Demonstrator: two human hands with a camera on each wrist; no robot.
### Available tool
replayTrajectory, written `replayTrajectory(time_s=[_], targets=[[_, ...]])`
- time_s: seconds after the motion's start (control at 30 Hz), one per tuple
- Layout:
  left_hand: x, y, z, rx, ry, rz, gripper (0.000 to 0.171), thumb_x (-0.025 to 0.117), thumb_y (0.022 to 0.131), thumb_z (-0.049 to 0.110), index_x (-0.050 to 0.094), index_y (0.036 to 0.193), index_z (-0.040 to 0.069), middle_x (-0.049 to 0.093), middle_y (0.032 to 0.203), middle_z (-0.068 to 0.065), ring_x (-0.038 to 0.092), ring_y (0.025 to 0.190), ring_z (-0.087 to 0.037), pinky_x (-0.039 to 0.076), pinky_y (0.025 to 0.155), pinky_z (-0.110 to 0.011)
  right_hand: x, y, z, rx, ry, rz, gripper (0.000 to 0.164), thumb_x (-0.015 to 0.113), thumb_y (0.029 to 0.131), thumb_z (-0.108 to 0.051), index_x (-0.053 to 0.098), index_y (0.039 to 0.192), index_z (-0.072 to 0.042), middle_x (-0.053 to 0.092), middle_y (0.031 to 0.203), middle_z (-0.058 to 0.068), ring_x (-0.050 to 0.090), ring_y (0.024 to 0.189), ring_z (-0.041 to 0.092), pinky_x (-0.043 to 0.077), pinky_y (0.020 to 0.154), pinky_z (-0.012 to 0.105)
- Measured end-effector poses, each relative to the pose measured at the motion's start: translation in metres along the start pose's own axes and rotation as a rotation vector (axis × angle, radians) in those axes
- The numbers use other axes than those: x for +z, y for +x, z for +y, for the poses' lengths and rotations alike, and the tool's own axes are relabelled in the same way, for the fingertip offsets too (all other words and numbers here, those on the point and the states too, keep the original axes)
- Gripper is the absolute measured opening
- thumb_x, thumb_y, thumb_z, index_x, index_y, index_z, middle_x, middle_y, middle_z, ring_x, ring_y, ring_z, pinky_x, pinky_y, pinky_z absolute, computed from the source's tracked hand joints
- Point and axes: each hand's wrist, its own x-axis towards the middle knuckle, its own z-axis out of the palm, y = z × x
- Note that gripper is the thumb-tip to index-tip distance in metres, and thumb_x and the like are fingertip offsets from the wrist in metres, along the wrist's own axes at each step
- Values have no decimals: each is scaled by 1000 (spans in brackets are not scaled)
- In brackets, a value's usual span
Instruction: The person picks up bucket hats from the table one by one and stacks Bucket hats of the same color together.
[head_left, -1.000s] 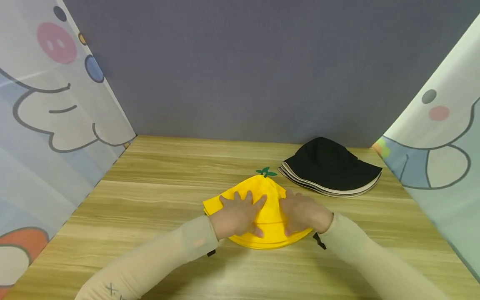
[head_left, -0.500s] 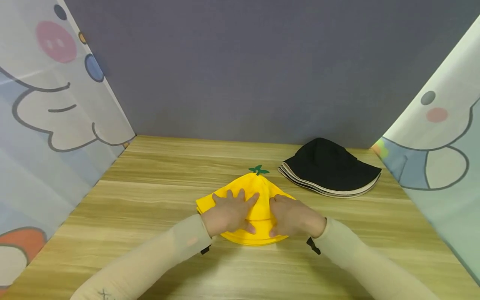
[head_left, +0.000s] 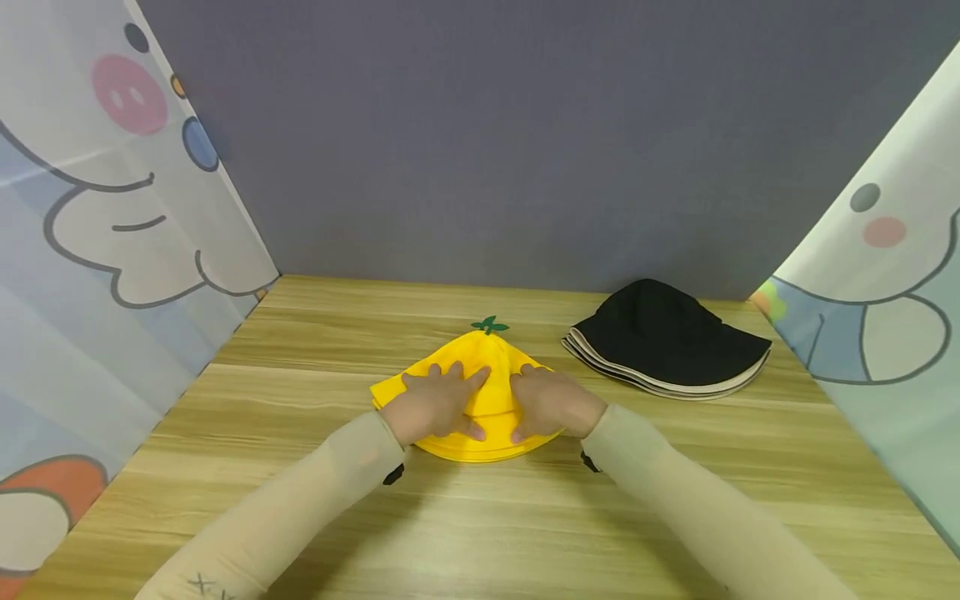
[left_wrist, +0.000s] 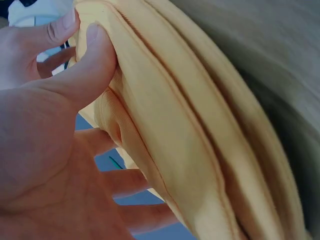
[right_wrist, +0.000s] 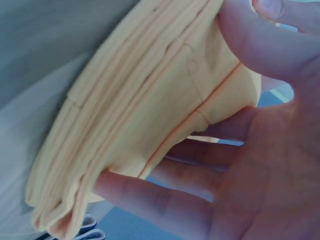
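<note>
A stack of yellow bucket hats [head_left: 493,396] lies folded flat on the table, crowns pointing away from me. A green leaf tuft [head_left: 490,326] tops it. My left hand [head_left: 431,402] rests with spread fingers on its left side. On the other side my right hand [head_left: 552,402] presses down, fingers reaching over the crown. In the left wrist view, layered yellow brims [left_wrist: 170,105] lie beside the thumb and the extended fingers. The right wrist view has more stacked brim edges [right_wrist: 125,105] against straight fingers.
A stack of black bucket hats [head_left: 667,337] with cream edges sits at the back right of the wooden table [head_left: 480,533]. A grey wall [head_left: 480,142] stands behind, and cartoon-printed curtains [head_left: 112,217] flank both sides.
Both hands and the yellow hats have slid to the left and a little away from me. The black hats have stayed in place.
</note>
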Motion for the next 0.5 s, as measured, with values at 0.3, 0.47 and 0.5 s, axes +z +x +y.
replayTrajectory(time_s=[0.3,0.47,0.5], targets=[[-6,9,-25,-14,-32,-15,93,60,73,61,11,146,31,17,148,-15,19,125,-49,19,85,-76,-6,27,-4,8,-71,-22,83,72,70,-54,42,133,-9,49,120,6,46,106,22,41,84,45],[-9,15,-38,-50,-76,-37,92,62,74,58,11,146,32,17,148,-15,15,127,-49,14,87,-76,-10,41,-8,13,-61,-23,85,69,71,-57,38,137,-11,46,128,6,45,111,21,41,84,47],[-10,17,-40,-52,-81,-40,92,63,74,58,11,146,32,17,148,-15,15,127,-49,14,87,-76,-10,43,-8,16,-52,-22,85,69,72,-56,38,137,-12,45,129,5,44,112,21,41,84,47]])
